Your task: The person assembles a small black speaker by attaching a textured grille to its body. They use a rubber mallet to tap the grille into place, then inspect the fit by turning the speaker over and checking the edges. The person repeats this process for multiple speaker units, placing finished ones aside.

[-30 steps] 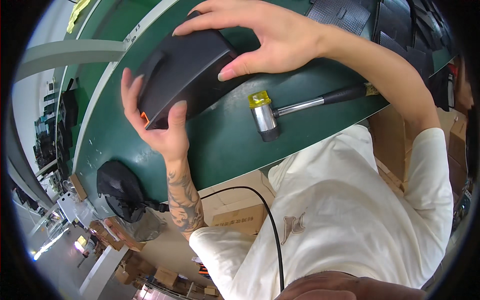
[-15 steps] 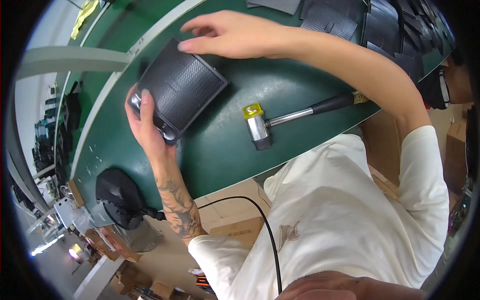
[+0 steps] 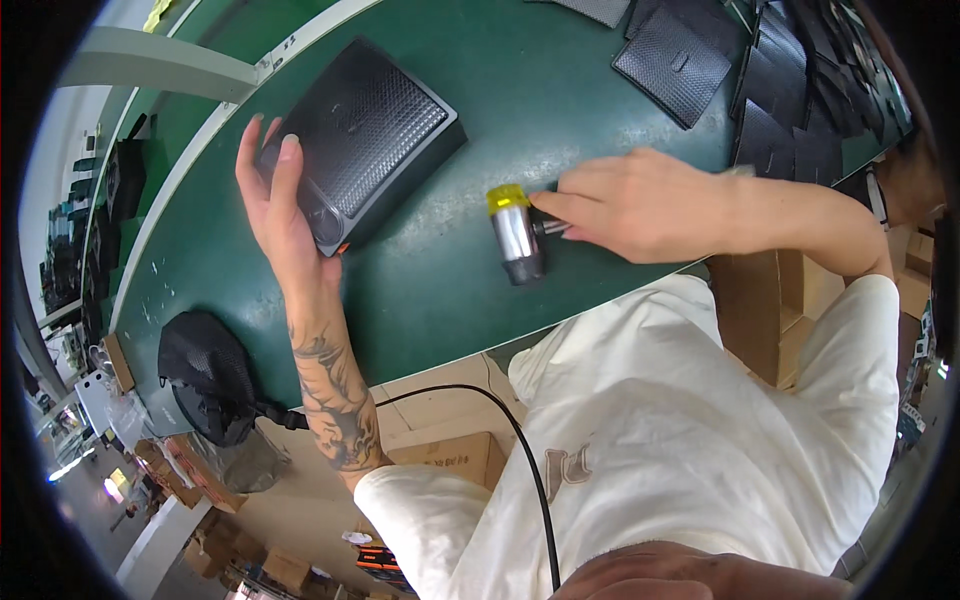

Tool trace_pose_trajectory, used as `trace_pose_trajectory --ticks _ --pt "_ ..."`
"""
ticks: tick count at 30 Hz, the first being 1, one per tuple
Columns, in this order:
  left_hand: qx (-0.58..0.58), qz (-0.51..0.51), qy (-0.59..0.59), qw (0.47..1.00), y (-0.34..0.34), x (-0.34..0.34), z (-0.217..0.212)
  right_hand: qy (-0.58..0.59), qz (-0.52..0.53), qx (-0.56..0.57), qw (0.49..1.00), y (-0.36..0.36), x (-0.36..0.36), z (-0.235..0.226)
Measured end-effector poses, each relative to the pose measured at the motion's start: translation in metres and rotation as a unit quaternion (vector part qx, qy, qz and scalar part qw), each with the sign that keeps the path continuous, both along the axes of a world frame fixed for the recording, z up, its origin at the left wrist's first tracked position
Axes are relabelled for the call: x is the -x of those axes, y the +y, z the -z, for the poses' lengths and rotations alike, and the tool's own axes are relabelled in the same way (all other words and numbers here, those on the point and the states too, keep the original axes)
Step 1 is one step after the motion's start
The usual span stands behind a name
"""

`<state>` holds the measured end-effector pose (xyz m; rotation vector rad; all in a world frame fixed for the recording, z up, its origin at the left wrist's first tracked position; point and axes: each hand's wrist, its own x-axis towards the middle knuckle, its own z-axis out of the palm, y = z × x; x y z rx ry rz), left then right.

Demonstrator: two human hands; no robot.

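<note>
A black box-shaped thing (image 3: 365, 130) with a finely textured top panel and a grey rim lies on the green bench at the left. Beside its left end is my left hand (image 3: 280, 215), fingers stretched out and apart, the thumb over the box's edge. A small orange spot shows at the box's near corner. My right hand (image 3: 645, 205) is closed around the shaft of a mallet (image 3: 516, 240), close behind the head. That head has a yellow face, a metal middle and a black face; my hand covers most of the handle.
Textured black panels (image 3: 675, 65) lie at the far right, with more piled beside them. A black bag (image 3: 208, 375) sits at the bench's left edge. A black cable (image 3: 470, 388) runs past my left forearm. Cardboard boxes (image 3: 450, 458) stand below the green bench (image 3: 420, 320).
My right hand has left the box's top and come back to grip the mallet's shaft. The box now lies flatter, and my left hand's fingers have spread at its end.
</note>
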<state>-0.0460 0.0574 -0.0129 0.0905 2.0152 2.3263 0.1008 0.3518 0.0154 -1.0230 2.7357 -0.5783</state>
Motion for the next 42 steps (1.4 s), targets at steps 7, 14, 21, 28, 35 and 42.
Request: trace_pose_trajectory --ticks 7,14,21,28,35,42 --pt "0.008 -0.014 -0.008 1.0 -0.005 -0.004 0.0 -0.118 0.267 0.206 0.934 0.001 0.057 -0.086" --pt "0.011 -0.01 0.029 0.999 -0.002 0.006 0.005 -0.014 0.174 0.193 0.966 -0.01 0.107 -0.074" --pt "0.01 -0.017 0.029 0.999 -0.007 0.002 0.006 -0.17 0.244 0.195 0.935 -0.02 0.106 -0.108" --pt "-0.009 0.0 0.0 1.0 -0.004 0.002 0.004 -0.128 0.139 0.212 0.959 -0.008 0.086 -0.071" --pt "0.005 -0.01 0.013 1.0 -0.01 0.004 0.007 -0.208 0.179 0.176 0.945 -0.011 0.09 -0.098" --pt "0.0 -0.007 -0.011 1.0 -0.002 0.002 0.002 -0.177 0.146 0.204 0.952 -0.002 0.077 -0.069"
